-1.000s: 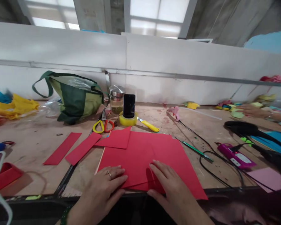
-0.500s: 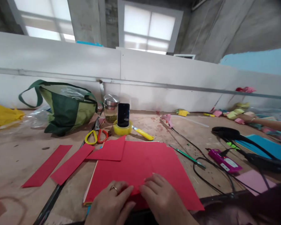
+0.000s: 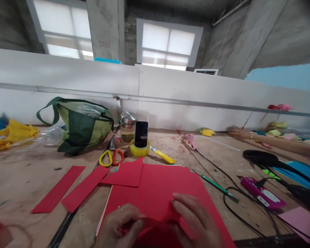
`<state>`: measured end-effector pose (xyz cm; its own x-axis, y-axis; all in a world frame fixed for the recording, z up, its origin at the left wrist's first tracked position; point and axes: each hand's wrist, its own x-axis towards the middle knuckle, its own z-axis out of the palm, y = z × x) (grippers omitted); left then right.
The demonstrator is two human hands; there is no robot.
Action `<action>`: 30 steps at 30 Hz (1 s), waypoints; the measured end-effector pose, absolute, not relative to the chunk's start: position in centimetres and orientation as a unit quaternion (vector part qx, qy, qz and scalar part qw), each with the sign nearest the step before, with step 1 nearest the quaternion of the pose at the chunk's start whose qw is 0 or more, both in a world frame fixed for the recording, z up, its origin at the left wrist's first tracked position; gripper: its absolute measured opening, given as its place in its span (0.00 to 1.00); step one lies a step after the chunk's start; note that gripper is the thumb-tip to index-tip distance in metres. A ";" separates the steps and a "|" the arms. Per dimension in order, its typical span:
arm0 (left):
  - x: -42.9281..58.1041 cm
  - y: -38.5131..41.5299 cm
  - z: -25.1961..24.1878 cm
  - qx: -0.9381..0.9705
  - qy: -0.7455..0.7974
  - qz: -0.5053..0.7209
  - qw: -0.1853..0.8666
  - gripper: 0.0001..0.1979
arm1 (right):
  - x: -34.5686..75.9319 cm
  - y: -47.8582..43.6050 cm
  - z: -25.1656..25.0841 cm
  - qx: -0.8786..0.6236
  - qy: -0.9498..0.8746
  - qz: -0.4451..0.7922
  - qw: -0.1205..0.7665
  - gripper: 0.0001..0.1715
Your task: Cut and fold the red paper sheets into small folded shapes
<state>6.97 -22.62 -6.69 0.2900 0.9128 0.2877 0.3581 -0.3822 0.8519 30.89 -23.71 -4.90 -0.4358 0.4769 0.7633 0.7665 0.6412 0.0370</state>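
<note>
A large red paper sheet [image 3: 160, 186] lies on the brown worktop in front of me. My left hand [image 3: 120, 225] is curled at its near edge, fingers closed on a raised fold of the red paper. My right hand [image 3: 196, 222] rests on the sheet with fingers bent, pressing and gripping the same fold from the right. A smaller red piece [image 3: 127, 174] overlaps the sheet's far left corner. Two red paper strips [image 3: 58, 188] [image 3: 85, 187] lie to the left.
Behind the sheet are yellow-and-red scissors [image 3: 111, 156], a phone standing in a yellow tape roll [image 3: 141, 137], a jar [image 3: 127, 125], a yellow knife [image 3: 163, 155] and a green bag [image 3: 81, 124]. Cables and a purple tool [image 3: 262, 196] lie right. Another person's arm [image 3: 268, 139] reaches across at far right.
My hands have moved from lying flat on the sheet to curling round its near edge, lifting a fold. The other person's hand has reached further left.
</note>
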 end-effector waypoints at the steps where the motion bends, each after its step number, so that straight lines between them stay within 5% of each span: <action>1: 7.0 -22.7 -6.5 0.714 0.438 0.413 0.357 0.14 | 30.8 -23.8 -4.9 -0.368 -0.828 -0.180 0.383 0.13; 4: 7.0 -22.8 -6.3 0.682 0.439 0.437 0.390 0.17 | 30.8 -24.1 -4.7 -0.382 -0.826 -0.116 0.397 0.10; 7: 6.9 -22.9 -6.4 0.665 0.437 0.448 0.407 0.17 | 30.9 -24.2 -4.8 -0.419 -0.810 -0.081 0.402 0.16; 11: 6.4 -23.0 -6.4 0.678 0.432 0.452 0.387 0.15 | 31.2 -24.3 -4.9 -0.413 -0.825 -0.089 0.374 0.01; 17: 5.4 -22.5 -6.3 0.720 0.523 0.393 0.232 0.16 | 31.9 -24.7 -4.9 -0.403 -0.833 -0.119 0.359 0.12; 21: 5.6 -22.8 -6.8 0.755 0.573 0.312 0.062 0.05 | 32.0 -24.4 -6.3 -0.386 -0.856 -0.103 0.327 0.20; 27: 5.8 -23.6 -6.2 0.918 0.330 0.218 0.000 0.36 | 32.3 -24.8 -7.6 -0.417 -0.855 0.025 0.309 0.22; 30: 6.3 -23.6 -5.9 0.933 0.323 0.148 0.048 0.39 | 32.4 -25.0 -6.9 -0.441 -0.846 0.081 0.289 0.22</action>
